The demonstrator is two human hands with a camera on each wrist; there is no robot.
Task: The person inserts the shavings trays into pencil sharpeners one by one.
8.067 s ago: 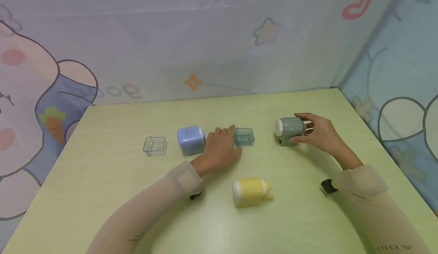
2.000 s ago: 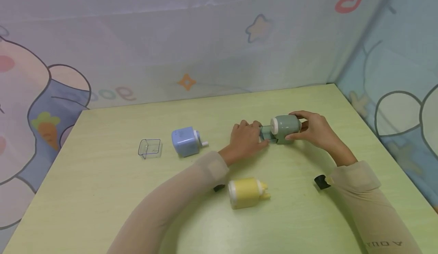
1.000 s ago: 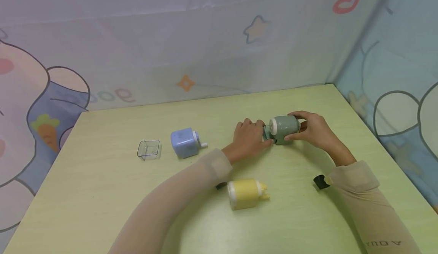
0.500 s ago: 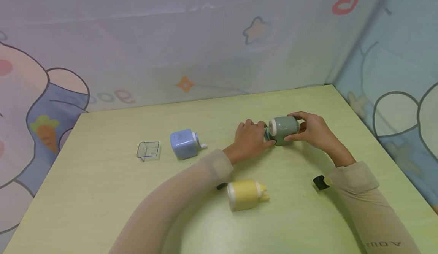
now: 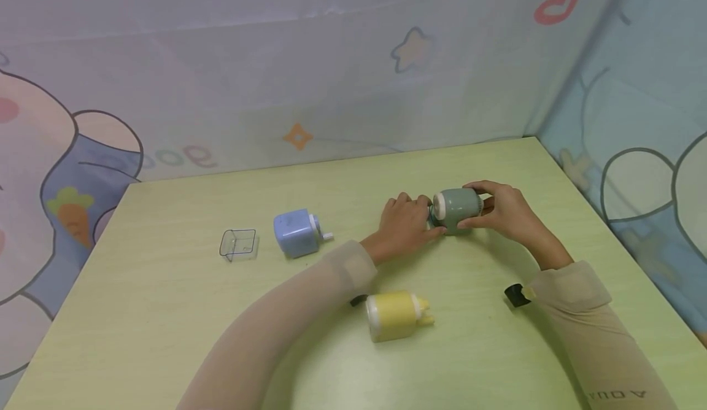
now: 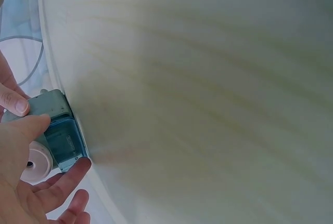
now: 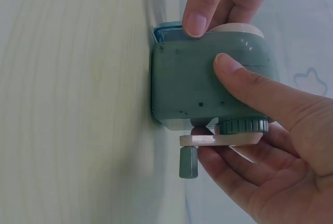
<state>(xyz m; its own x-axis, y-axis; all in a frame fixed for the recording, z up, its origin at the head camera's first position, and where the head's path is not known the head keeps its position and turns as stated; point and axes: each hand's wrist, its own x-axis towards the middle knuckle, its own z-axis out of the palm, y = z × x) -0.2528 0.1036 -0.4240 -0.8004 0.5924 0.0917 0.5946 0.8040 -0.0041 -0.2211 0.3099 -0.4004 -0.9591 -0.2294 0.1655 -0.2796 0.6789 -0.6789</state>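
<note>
- I count 3 crank sharpeners: the green sharpener (image 5: 463, 204) on the table (image 5: 138, 330) between my hands, the blue sharpener (image 5: 296, 232) off to the left of my left hand (image 5: 405, 221), and the yellow sharpener (image 5: 393, 316) nearer my body than either hand, just beside my left cuff.
- I count 2 trays: the teal tray (image 6: 66, 141) at my left fingertips, partly in the green sharpener with a short end showing, and the clear tray (image 5: 239, 252) farther left of that hand, past the blue sharpener.
- My 2 hands are both busy. My left thumb and index finger pinch the teal tray from opposite sides, the other fingers looser.
- My right hand (image 5: 510, 212) is curled round the crank end of the green sharpener, thumb on its near side.
- My left hand hides much of the teal tray from above, and my left sleeve (image 5: 287, 312) crosses the table between the blue and yellow sharpeners.
- Beyond my hands hangs a printed cloth (image 5: 232, 78).
</note>
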